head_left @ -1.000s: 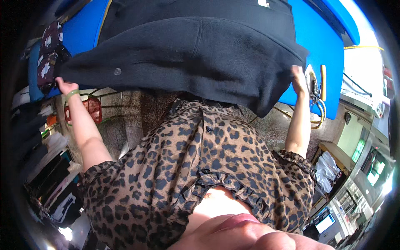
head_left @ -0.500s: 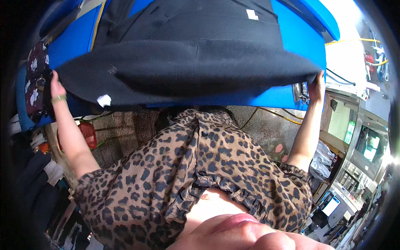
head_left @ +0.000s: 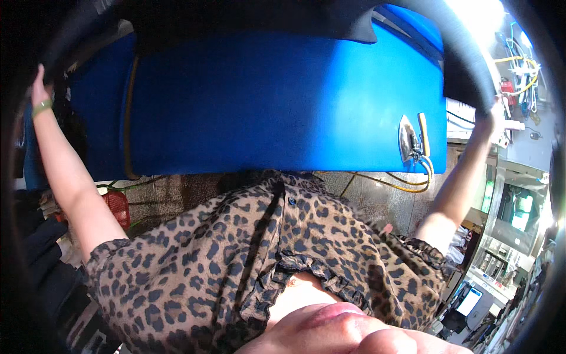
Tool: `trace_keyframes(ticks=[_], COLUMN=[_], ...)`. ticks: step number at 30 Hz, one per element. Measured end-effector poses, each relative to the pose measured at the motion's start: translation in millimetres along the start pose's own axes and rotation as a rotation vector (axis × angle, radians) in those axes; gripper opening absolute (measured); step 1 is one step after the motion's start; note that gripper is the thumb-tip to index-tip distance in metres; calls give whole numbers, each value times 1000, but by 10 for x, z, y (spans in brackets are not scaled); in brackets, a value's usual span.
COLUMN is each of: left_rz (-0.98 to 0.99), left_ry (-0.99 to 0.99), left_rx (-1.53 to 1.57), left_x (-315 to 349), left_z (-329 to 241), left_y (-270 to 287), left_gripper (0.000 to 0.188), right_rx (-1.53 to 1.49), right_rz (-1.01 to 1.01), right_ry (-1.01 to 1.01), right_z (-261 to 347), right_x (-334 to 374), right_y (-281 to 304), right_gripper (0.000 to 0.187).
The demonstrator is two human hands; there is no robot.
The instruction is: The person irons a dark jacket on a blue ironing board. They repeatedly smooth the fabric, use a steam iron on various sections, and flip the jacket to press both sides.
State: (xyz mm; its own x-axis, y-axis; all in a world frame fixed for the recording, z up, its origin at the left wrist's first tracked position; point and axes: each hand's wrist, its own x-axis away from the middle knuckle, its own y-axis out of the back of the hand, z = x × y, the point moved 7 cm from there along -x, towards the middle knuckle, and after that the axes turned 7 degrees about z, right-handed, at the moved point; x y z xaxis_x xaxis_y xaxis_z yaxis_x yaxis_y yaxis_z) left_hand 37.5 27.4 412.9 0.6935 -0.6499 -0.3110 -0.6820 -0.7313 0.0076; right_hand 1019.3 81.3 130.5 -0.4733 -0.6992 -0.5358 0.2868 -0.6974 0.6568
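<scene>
A wide piece of black fabric [head_left: 466, 59] is lifted high and stretched across the far side of the blue padded ironing table [head_left: 236, 112]. Its right part hangs down blurred, and its upper part runs out of view. At the far left, my left hand [head_left: 40, 91] grips one end of the fabric, where the dark rim hides some of the fingers. Out past the table's right edge, my right hand [head_left: 491, 118] is closed on the other end. A steam iron [head_left: 407, 138] with a light handle rests near the table's right front corner, apart from both hands.
A yellow hose [head_left: 418, 189] loops from the iron below the table's front edge. On the lower left there is a red basket [head_left: 118, 206], with dark clothes [head_left: 35, 248] piled beyond it. Shelves with small items [head_left: 495, 259] stand on the right.
Both hands have moved outward and apart, raising the black fabric up and away from me. The blue tabletop and the iron, earlier mostly covered, now show.
</scene>
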Motion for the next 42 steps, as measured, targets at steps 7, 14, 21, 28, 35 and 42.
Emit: trace_keyframes(ticks=[7, 14, 21, 28, 35, 42], left_rz=[-45, 14, -118, -254, -505, -266], left_ry=[257, 239, 264, 468, -336, 119], left_rx=[-380, -1180, -1241, -1215, -1340, -1696], left_x=[49, 1290, 2086, 2846, 3674, 2490], left_z=[2403, 2863, 2284, 2910, 2592, 3053], left_y=[2175, 2529, 3304, 3268, 621, 91], left_gripper=[55, 62, 48, 44, 38, 56], right_rx=[-764, -534, -245, 111, 61, -36], right_rz=[628, 889, 713, 876, 780, 795], right_ry=[-515, -478, -65, -69, -42, -95], right_z=[-461, -1252, -1195, -1676, -1588, -1311], right_x=[2182, 3180, 2990, 3652, 3056, 2493], right_y=[-1537, -2066, -1132, -1563, -1900, -2929], right_gripper=[49, 41, 41, 36, 47, 61])
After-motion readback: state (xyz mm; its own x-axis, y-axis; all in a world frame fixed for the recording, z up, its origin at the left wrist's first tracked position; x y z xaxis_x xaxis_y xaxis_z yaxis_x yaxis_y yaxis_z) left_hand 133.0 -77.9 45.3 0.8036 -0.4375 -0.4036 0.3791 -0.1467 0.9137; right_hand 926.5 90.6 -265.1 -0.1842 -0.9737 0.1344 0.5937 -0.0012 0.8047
